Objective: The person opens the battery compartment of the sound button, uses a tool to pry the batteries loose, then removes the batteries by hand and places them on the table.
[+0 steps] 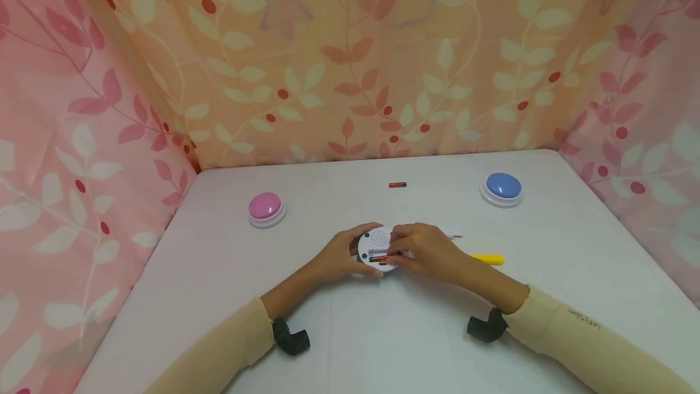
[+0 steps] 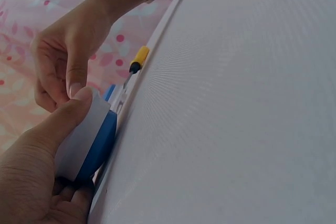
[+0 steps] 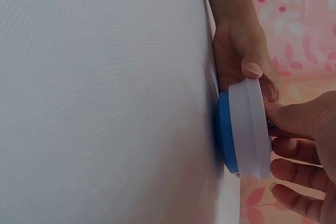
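Observation:
My left hand [image 1: 339, 254] grips the rim of a round push-button device [image 1: 377, 238], thumb on the near side and fingers on the far side. Its white underside, with speaker holes and an uncovered battery compartment, faces up, while the blue dome [image 3: 226, 132] points down at the table. A red-and-black battery [image 1: 377, 259] lies at the compartment. My right hand [image 1: 429, 251] pinches at the battery's right end with thumb and index finger; in the right wrist view these fingertips largely hide it. The other right fingers are bent beside the white base.
A spare battery [image 1: 397, 185] lies farther back. A pink push button [image 1: 265, 208] stands at left, a blue push button [image 1: 503, 188] at back right. Beyond my right hand are a yellow-handled screwdriver [image 1: 488, 258] and a partly hidden flat white piece [image 1: 452, 232]. Patterned curtains [image 1: 350, 65] enclose the table.

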A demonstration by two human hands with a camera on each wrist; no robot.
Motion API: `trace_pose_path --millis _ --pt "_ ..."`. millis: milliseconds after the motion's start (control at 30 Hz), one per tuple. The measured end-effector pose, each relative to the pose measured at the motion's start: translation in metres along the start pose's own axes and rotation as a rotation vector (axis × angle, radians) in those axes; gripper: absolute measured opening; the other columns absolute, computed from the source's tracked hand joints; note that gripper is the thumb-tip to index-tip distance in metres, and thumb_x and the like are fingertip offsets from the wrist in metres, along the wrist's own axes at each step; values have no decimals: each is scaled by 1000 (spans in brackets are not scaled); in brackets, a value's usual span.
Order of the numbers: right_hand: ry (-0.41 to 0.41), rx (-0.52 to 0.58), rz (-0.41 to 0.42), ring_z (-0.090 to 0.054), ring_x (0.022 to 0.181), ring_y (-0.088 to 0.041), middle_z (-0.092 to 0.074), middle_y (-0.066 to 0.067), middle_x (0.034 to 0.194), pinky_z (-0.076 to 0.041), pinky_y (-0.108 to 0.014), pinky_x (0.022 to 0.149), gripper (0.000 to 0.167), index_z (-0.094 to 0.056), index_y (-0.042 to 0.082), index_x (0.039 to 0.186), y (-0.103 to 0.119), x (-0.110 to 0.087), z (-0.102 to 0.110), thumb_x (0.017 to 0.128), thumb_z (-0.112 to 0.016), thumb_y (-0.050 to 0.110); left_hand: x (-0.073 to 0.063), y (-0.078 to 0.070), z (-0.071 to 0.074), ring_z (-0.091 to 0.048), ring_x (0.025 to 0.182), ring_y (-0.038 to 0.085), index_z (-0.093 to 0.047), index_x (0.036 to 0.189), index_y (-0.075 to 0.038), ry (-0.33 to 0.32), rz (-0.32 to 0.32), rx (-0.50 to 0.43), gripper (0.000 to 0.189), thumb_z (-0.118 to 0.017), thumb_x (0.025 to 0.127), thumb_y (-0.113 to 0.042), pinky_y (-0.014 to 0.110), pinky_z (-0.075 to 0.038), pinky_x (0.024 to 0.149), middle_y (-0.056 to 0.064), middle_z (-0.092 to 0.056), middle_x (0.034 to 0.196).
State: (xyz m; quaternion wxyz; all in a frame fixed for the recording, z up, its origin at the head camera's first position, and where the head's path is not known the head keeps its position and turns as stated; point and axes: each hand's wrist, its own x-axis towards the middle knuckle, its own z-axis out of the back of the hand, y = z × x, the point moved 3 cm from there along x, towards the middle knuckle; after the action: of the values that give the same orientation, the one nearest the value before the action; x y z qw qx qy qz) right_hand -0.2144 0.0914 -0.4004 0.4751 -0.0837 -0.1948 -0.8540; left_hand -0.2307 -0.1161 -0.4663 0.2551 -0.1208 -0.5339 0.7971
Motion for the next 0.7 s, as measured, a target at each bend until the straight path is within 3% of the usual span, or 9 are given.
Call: trace_pose_path --millis 467,700 --pt "-53 61 -65 -66 91 -12 -69 6 97 -59 -29 79 13 -82 17 97 -7 3 17 85 -85 20 1 -2 0 -51 134 10 -48 151 -27 -3 16 4 94 -95 70 -32 25 -45 107 -9 -49 151" --pt "-93 80 -145 -68 86 -16 -69 5 93 -61 -33 75 15 -82 16 96 -19 10 34 83 -86 17 -1 -2 0 -51 135 11 -46 152 -26 -8 42 12 96 -95 70 -33 28 -45 108 -8 -47 153"
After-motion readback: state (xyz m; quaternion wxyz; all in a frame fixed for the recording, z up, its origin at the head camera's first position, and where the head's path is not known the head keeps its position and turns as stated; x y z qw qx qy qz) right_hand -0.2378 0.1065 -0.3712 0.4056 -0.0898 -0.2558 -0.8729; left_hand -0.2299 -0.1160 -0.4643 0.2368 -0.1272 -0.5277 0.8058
